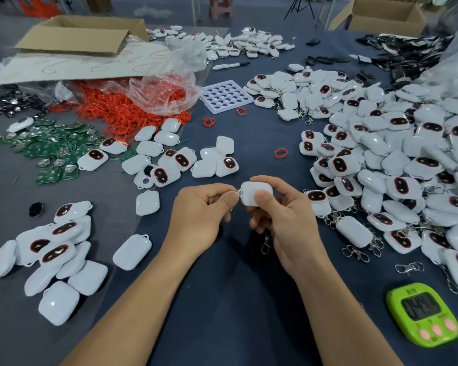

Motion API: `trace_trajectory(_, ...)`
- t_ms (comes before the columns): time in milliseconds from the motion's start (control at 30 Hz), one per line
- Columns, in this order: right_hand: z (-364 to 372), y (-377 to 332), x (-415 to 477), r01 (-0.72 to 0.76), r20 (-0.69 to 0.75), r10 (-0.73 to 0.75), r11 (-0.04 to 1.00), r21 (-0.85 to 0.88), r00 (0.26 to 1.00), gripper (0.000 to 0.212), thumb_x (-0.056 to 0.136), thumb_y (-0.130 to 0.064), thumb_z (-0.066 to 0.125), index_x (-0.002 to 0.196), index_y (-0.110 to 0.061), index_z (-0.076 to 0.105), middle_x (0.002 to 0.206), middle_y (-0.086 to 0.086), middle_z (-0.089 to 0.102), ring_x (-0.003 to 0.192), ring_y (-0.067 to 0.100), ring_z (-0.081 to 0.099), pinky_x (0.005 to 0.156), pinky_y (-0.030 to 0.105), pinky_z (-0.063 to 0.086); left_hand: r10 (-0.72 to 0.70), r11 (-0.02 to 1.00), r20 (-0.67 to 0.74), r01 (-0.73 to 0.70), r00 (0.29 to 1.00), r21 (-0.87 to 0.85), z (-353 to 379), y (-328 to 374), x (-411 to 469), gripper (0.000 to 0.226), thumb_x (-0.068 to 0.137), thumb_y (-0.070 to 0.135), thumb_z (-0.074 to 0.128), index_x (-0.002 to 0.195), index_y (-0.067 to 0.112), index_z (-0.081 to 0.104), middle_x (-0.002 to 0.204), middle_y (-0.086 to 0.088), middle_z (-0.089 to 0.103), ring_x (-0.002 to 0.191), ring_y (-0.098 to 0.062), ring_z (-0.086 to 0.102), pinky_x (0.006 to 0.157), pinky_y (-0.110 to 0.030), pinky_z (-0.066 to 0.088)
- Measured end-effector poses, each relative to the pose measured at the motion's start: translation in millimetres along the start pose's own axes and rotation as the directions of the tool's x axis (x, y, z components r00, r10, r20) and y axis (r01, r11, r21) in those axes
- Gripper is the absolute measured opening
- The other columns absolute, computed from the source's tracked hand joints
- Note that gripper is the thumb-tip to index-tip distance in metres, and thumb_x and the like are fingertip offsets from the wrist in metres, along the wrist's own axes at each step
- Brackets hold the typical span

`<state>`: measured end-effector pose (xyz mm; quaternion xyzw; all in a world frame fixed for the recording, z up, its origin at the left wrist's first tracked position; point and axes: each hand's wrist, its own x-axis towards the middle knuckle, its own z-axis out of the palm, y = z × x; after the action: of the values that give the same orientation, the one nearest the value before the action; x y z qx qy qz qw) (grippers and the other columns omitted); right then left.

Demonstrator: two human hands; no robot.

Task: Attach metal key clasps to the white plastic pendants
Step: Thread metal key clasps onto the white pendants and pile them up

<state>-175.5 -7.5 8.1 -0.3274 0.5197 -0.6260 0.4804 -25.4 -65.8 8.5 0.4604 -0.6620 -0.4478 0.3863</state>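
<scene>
White rounded plastic pendant (pixel 251 192): held over the dark blue tabletop (pixel 236 299), long axis left-right, loop corner pointing left. Right hand (pixel 286 220) fingers curl round it, hiding its right end. Silver metal key clasp (pixel 265 244): ring end pinched by left hand (pixel 198 217) fingers at the loop, join mostly hidden; hook dangles below.
</scene>
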Motion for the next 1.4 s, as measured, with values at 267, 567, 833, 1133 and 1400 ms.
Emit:
trace_trajectory(267,3,5,-4,0.03,-0.076,-0.042,0.988,-0.152,0.996,0.023,0.094,-0.001,0.065,0.099,-0.021,0.076,0.072,0.005,0.071,0.049,0.02,0.056,0.045,0.026,0.044,0.366,0.596,0.039,-0.266,0.93,0.758,5,-2,-10,0.011,0.089,0.024,0.074,0.081,0.031,0.076,0.058,0.003,0.049,0.059,-0.022,0.051,0.052,-0.031,0.036)
trace_trajectory(567,-3,-5,1,-0.107,0.018,0.106,0.982,0.154,0.994,0.02,0.104,-0.002,0.054,0.112,-0.006,0.072,0.08,0.012,0.072,0.049,0.019,0.056,0.045,0.025,0.043,0.017,0.997,0.023,-0.019,1.0,0.08,2,2,-3,0.013,0.088,0.04,0.065,0.085,0.047,0.076,0.059,0.008,0.066,0.053,0.0,0.056,0.054,-0.01,0.04)
trace_trajectory(833,1,-1,-2,-0.058,-0.023,0.06,0.996,0.062,0.998,0.02,0.102,0.0,0.056,0.107,-0.009,0.072,0.081,0.009,0.074,0.049,0.019,0.054,0.046,0.025,0.042,0.117,0.954,-0.053,-0.097,0.992,0.282,2,-1,-5,0.017,0.087,0.037,0.064,0.075,0.029,0.073,0.055,0.002,0.056,0.061,-0.01,0.051,0.057,-0.023,0.04)
trace_trajectory(1133,4,3,-1,0.017,-0.093,-0.026,0.995,-0.097,0.995,0.028,0.096,0.001,0.055,0.097,-0.019,0.076,0.077,0.004,0.072,0.049,0.016,0.051,0.046,0.021,0.041,0.382,0.652,0.007,-0.275,0.924,0.707,8,-1,-13,0.013,0.089,0.025,0.074,0.077,0.027,0.072,0.058,0.006,0.051,0.062,-0.016,0.048,0.053,-0.032,0.039)
trace_trajectory(1400,-1,-3,1,-0.094,0.003,0.094,0.987,0.134,0.996,0.024,0.105,-0.003,0.049,0.11,-0.008,0.072,0.082,0.009,0.074,0.049,0.017,0.053,0.047,0.025,0.041,-0.003,1.0,0.093,0.0,0.996,0.029,4,1,-4,0.015,0.086,0.041,0.064,0.081,0.041,0.078,0.052,0.007,0.06,0.05,-0.001,0.048,0.051,-0.01,0.036)
